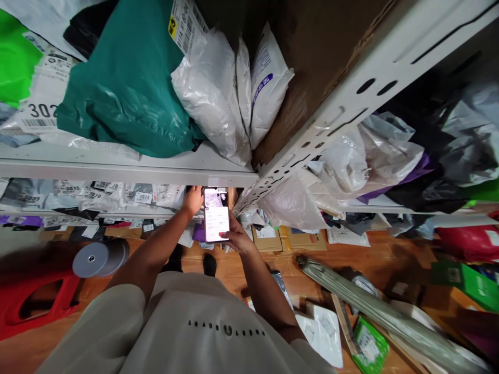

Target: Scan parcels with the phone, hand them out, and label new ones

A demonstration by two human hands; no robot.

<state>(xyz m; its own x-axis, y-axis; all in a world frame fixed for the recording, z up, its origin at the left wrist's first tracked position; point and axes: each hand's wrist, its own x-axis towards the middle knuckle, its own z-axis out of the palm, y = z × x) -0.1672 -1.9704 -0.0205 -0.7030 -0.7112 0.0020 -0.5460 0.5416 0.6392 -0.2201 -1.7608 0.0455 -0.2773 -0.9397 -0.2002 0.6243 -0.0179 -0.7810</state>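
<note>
My right hand (238, 236) is closed around the lower right side of a smartphone (217, 218). Its lit screen has a picture of a label at the top and a white panel below, with my thumb over the bottom corner. To the left of the phone, my left hand (193, 199) reaches into the lower shelf beside labelled grey mailing bags (169, 195). Its fingers look curled, and their tips are partly hidden at the shelf; whatever they hold cannot be made out.
Above, a shelf (117, 169) carries a large green bag (132, 78) and white parcels (216, 93). A white perforated post (312, 132) slants at right. On the wooden floor are a red stool (39, 296), a grey round container (99, 258), a long wrapped roll (374, 311) and several parcels.
</note>
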